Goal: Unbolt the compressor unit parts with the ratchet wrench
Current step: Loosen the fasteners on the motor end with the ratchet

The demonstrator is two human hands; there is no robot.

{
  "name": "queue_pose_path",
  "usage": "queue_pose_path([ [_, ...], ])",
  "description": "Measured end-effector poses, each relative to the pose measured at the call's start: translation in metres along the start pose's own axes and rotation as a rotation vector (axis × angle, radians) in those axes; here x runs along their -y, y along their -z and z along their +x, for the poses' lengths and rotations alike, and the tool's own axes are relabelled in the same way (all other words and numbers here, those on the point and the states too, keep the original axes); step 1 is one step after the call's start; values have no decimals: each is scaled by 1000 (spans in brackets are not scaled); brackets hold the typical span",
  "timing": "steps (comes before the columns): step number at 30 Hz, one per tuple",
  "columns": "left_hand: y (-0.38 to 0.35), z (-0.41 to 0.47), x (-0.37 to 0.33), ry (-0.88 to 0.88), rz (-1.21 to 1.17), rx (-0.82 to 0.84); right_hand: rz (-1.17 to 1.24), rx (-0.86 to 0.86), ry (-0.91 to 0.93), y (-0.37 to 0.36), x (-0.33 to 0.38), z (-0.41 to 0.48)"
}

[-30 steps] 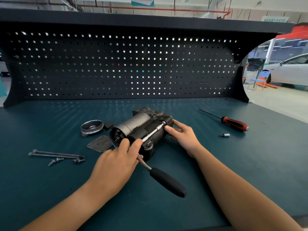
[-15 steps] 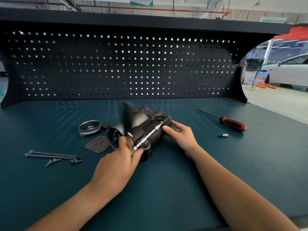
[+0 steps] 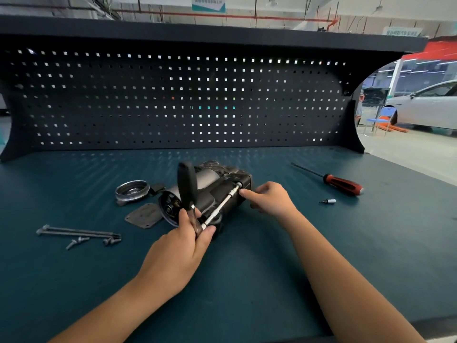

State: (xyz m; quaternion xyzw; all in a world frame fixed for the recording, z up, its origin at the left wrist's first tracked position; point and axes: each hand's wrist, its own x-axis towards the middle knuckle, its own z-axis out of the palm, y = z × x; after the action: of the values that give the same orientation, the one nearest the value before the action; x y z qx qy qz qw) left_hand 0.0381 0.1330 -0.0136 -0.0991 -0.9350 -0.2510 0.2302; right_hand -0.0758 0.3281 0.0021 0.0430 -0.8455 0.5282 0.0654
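A teal workbench (image 3: 272, 280) is carrying the compressor unit (image 3: 220, 186), a round cap (image 3: 132, 191), a flat plate (image 3: 144, 215), long bolts (image 3: 76, 231), a red-handled screwdriver (image 3: 342, 184) and a small bit (image 3: 328, 201)

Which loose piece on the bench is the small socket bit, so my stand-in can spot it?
Start at the compressor unit mid-bench and look right, past the right hand, to the red-handled screwdriver. The socket bit lies just in front of its handle, alone. It is a short silvery stub, unlike the long bolts lying far left.
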Motion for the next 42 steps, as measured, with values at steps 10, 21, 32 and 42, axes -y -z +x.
queue_pose_path([
  [10, -5, 3, -2, -39, 207, -2, 67, 194, -91, -27, 34, -29],
  [21, 4, 5, -4, -364, 470, -190, 196, 56, -127, -37, 34, -25],
  [32, 7, 12, -12, 420, -732, 207, 213, 97, -136, -33, 34, -29],
  [42, 16, 12, -3, -498, 513, -66, 340, 62, -162, -34, 37, -28],
])
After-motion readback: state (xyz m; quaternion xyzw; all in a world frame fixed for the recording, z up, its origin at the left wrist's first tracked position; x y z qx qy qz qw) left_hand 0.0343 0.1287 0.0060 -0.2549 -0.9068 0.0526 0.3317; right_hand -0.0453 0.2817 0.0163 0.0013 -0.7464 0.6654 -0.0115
